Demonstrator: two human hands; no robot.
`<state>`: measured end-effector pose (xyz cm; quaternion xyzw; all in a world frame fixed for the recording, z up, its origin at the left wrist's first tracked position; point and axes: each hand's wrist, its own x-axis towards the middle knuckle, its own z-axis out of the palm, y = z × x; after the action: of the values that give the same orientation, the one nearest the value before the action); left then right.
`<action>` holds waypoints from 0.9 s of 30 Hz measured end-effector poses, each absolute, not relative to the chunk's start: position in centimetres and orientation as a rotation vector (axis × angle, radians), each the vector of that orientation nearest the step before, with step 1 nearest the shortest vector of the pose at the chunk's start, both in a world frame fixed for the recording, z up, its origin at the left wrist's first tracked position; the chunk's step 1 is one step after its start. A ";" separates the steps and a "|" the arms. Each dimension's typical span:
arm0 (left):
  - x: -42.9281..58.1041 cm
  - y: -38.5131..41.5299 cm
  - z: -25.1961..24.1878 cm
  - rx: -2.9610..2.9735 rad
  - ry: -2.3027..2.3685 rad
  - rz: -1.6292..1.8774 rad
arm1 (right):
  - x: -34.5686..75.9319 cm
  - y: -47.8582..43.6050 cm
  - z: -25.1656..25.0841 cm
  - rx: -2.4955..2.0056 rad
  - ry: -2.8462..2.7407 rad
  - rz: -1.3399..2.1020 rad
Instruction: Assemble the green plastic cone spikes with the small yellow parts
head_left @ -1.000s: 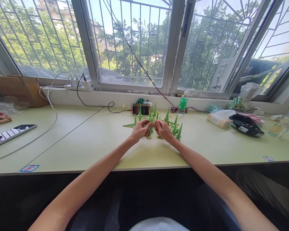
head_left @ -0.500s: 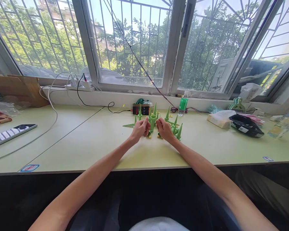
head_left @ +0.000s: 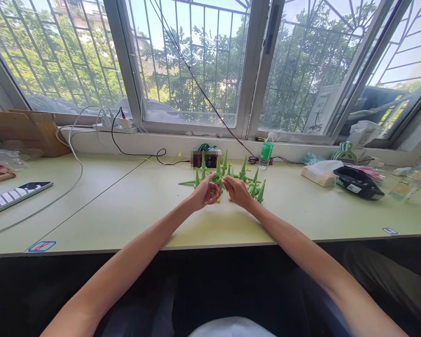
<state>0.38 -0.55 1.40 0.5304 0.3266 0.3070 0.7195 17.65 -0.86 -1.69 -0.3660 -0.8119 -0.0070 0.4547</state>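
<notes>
The person sits at a long pale tabletop point(head_left: 143, 206) under the window point(head_left: 196, 61), both forearms stretched out, and the work in hand looks like fitting parts together on one green spike point(head_left: 216, 178), which is lifted just off the tabletop between the two hands. The left hand point(head_left: 205, 193) has its fingers clenched around the spike's lower part, and the right hand point(head_left: 236, 191) has its fingers pinched against the same piece from the other side; what exactly sits between the fingertips is too small to tell. I'd judge the step to be mid-way, and any further move calls for a steady pinch and keeping the two parts lined up. A heap of more spikes point(head_left: 257, 189) stands just beside the right hand, with small yellow bits point(head_left: 218, 200) under the hands. Further back stand a bottle point(head_left: 266, 152) and a small black display point(head_left: 205, 160). To the left lie a phone point(head_left: 16, 196), a white cable point(head_left: 73, 159) and a cardboard box point(head_left: 28, 131); to the right, a black pouch point(head_left: 358, 182). Trees fill the barred panes
</notes>
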 end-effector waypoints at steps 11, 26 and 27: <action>0.1 -0.9 1.8 1.120 0.638 0.664 | 18.0 -1.0 -1.7 -0.923 -1.978 0.056; 0.5 -1.8 1.2 1.659 0.601 0.777 | 17.8 -1.1 -1.4 -1.003 -1.835 0.196; 0.5 -1.8 1.1 1.708 0.618 0.781 | 17.8 -1.1 -1.4 -1.009 -1.833 0.190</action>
<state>0.48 -1.79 1.09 0.7215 0.2609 0.3300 0.5500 17.84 -1.13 -1.42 -0.4168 -0.7570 0.0785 0.4970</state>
